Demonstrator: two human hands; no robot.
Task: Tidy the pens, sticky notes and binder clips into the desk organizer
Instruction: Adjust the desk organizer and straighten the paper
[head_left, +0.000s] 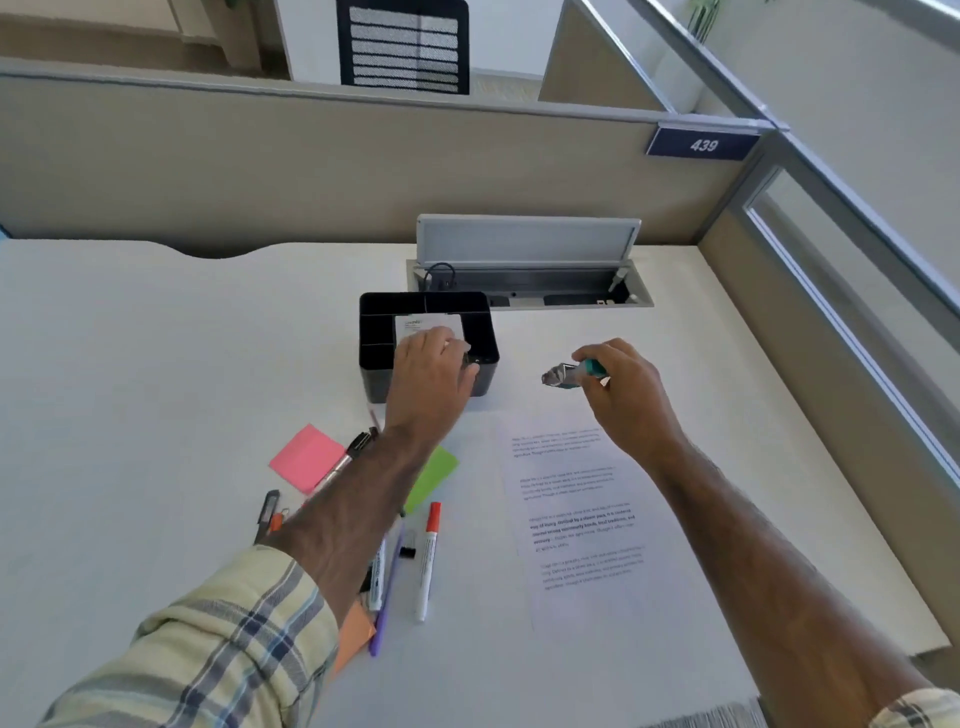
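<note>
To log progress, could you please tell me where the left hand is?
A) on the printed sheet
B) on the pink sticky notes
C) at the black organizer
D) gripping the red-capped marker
C: the left hand lies over the front of the black organizer.

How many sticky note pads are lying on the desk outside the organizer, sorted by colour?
Pink sticky notes: 1
Green sticky notes: 1
Orange sticky notes: 1
Total: 3
</note>
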